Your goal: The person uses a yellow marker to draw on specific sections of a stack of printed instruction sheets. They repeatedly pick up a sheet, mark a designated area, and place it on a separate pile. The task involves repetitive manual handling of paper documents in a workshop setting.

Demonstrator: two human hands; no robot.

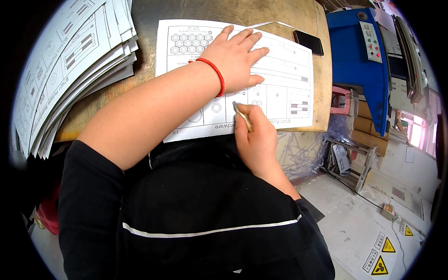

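A printed sheet with hexagon and ring drawings lies on the wooden table, its near edge by my body. My left hand, with a red braided bracelet at the wrist, rests flat across the sheet with its fingers spread. Closer to me, my right hand grips a slim tool with a tan handle and a dark metal tip. That tip points at the small drawings on the sheet's near part; whether it touches the paper I cannot tell. The palm hides most of the handle.
A thick stack of printed sheets stands on the left of the table. A black phone lies by the sheet's far right corner. Past the table's right edge are a blue machine with buttons, a pink stool and a metal frame.
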